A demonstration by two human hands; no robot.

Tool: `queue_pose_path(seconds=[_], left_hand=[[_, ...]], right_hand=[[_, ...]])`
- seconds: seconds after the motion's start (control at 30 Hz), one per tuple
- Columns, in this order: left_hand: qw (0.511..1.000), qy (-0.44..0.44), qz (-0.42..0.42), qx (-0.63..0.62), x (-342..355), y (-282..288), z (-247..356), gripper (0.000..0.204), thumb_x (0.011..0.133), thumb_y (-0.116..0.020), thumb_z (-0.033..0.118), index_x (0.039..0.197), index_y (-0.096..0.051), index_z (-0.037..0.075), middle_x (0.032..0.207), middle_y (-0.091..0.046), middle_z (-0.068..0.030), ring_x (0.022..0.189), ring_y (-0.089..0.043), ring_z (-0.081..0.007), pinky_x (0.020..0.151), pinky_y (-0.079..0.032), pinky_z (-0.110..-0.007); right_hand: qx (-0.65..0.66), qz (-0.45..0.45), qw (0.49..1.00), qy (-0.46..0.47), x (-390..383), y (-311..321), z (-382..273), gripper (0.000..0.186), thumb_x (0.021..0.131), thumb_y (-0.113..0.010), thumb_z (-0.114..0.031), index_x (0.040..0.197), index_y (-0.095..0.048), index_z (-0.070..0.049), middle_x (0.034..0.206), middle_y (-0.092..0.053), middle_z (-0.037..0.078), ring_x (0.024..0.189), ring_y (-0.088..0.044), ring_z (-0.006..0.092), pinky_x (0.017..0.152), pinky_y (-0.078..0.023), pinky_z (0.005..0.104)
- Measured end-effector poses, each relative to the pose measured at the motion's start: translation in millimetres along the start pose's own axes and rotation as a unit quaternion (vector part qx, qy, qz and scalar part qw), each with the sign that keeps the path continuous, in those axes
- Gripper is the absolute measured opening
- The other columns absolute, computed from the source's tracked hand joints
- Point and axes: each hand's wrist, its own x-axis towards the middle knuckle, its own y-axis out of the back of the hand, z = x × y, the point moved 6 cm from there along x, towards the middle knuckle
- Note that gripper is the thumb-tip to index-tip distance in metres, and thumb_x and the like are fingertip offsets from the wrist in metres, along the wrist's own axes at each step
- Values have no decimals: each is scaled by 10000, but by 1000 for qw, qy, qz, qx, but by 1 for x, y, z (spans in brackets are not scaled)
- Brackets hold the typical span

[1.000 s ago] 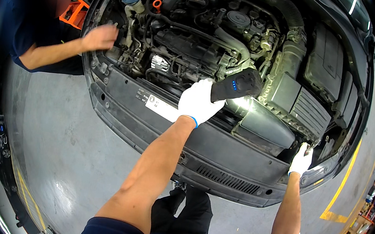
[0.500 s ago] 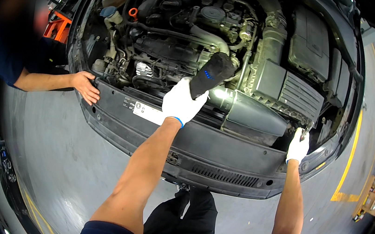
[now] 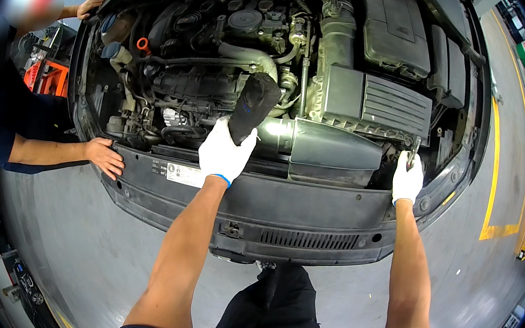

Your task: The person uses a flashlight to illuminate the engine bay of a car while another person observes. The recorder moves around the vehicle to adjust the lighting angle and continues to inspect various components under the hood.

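My left hand (image 3: 225, 149), in a white glove, is closed round the lower end of a long black block-like object (image 3: 253, 104) with a small blue marking. It is raised over the front of a car's engine bay, and its exact kind is unclear. A bright patch of light lies on the black intake pipe (image 3: 276, 133) beside it. At the front right, my gloved right hand (image 3: 409, 179) is closed on a slim metal hand tool (image 3: 415, 147). The tool points up beside the front right corner of the ribbed air filter box (image 3: 394, 108); its lower part is hidden in my fingers.
The black front panel (image 3: 271, 201) runs across before me, with a white label (image 3: 186, 175). A co-worker's hand (image 3: 105, 156) rests on its left end, the other hand (image 3: 90, 5) on the bay's left edge. The engine (image 3: 244, 21) lies behind, the battery cover (image 3: 394, 23) far right.
The whole view has shifted, so the car sits further left and slightly higher. Both hands keep their grips; the black object and the metal tool stand more upright.
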Motion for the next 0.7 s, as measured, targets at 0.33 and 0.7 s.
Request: queue_pose_path(seconds=[0.33,0.7], left_hand=[[1000,12,-20,-9,1,1,1,577,880,-781,486,1244,-631,64,1061,-749,-185,968,-730,-391,868,-575,-450],[1000,17,-19,-15,3,3,5,537,847,-787,481,1168,-678,64,1061,-760,-185,991,-732,-387,886,-579,-461]], right_hand=[[-14,-1,1000,-3,-1,2,-4,361,1029,-631,-432,1113,-691,-86,903,-700,133,845,-677,339,818,-527,415],[-2,5,1000,2,-2,3,-6,358,1031,-632,-417,1093,-681,-67,878,-684,144,814,-659,340,802,-519,413]])
